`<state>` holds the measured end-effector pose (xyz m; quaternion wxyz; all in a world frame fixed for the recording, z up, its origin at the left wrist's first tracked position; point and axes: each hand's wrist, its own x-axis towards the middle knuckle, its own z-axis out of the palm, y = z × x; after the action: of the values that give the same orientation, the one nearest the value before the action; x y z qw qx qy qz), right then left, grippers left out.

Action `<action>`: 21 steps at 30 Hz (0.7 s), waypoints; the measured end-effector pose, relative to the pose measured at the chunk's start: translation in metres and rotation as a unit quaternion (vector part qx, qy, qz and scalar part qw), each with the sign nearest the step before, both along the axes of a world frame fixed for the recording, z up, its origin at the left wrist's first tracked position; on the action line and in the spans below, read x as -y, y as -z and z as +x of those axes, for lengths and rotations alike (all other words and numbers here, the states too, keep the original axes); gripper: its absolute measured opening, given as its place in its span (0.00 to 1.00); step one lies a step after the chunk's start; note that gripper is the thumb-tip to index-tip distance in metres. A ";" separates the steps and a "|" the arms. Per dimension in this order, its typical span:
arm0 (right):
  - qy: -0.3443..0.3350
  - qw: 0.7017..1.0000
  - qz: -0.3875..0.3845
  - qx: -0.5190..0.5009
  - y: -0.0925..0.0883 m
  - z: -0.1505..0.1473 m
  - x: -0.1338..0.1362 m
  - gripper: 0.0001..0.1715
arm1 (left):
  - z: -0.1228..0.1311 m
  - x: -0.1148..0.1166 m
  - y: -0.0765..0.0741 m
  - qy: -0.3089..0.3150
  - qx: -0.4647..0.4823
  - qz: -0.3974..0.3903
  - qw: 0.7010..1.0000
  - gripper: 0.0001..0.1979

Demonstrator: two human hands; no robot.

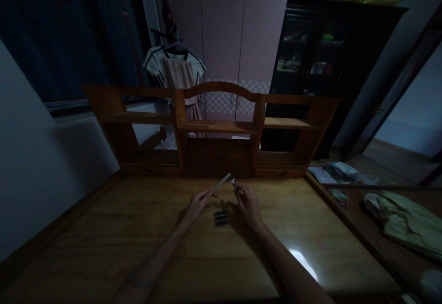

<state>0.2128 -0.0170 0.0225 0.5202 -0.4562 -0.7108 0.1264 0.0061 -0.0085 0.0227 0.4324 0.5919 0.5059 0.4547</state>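
In my left hand (pixel 197 205) is a slim, pale toothbrush (pixel 221 183), slanting up to the right, its bristles too dim to make out. My right hand (pixel 247 202) is closed around the handle of a razor (pixel 232 182), with its silvery head pointing up and left. The far end of the toothbrush is right by the razor's head; whether they touch I cannot tell. Below and between my hands, a small clear pack of dark razor cartridges (pixel 221 218) lies flat on the wooden desk (pixel 145 244).
A wooden shelf unit (pixel 217 127) with open compartments and small drawers stands along the desk's far edge. Beyond the right edge lie papers (pixel 340 173) and a pale green cloth (pixel 410 221). A wall rises on the left. Light is dim.
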 end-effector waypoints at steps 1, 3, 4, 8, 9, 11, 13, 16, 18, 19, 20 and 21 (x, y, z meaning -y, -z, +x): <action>0.001 1.000 0.000 0.000 0.000 0.000 0.000 0.13 | 0.000 -0.001 0.002 0.007 -0.002 -0.005 1.000 0.31; 0.006 1.000 0.003 -0.001 0.001 -0.001 0.000 0.13 | 0.000 -0.002 0.004 0.013 -0.004 -0.010 1.000 0.31; 0.007 1.000 0.006 -0.001 0.001 -0.001 -0.001 0.13 | -0.001 -0.003 0.005 0.011 -0.002 -0.008 1.000 0.31; 0.000 1.000 0.005 -0.003 0.003 -0.001 -0.002 0.13 | -0.002 -0.004 0.006 0.004 0.010 0.006 1.000 0.30; -0.001 1.000 0.004 -0.002 0.003 -0.001 -0.002 0.13 | -0.001 -0.004 0.005 0.007 0.008 0.006 1.000 0.30; -0.002 1.000 0.002 -0.001 0.003 -0.001 -0.002 0.12 | 0.000 -0.004 0.005 0.008 0.000 0.004 1.000 0.31; -0.003 1.000 0.002 -0.001 0.003 -0.001 -0.002 0.12 | 0.000 -0.004 0.005 -0.002 -0.006 0.006 1.000 0.31; -0.003 1.000 0.003 -0.003 0.002 -0.001 -0.002 0.13 | -0.002 -0.005 0.005 -0.021 -0.003 0.024 0.999 0.31; 0.000 1.000 0.004 -0.004 0.002 -0.001 -0.001 0.13 | -0.003 -0.005 0.005 -0.015 -0.002 0.034 0.999 0.30; 0.000 1.000 0.005 -0.005 0.002 -0.001 -0.001 0.13 | -0.003 -0.005 0.006 -0.005 -0.004 0.035 0.999 0.29; 0.000 1.000 0.005 -0.005 0.002 -0.001 -0.001 0.13 | -0.003 -0.005 0.007 0.006 -0.007 0.034 0.999 0.29; -0.002 1.000 0.005 -0.004 0.002 -0.001 -0.001 0.13 | -0.002 -0.005 0.007 0.015 -0.010 0.033 0.999 0.29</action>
<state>0.2120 -0.0160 0.0204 0.5255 -0.4518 -0.7099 0.1256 0.0037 -0.0032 0.0153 0.4141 0.6177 0.4866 0.4584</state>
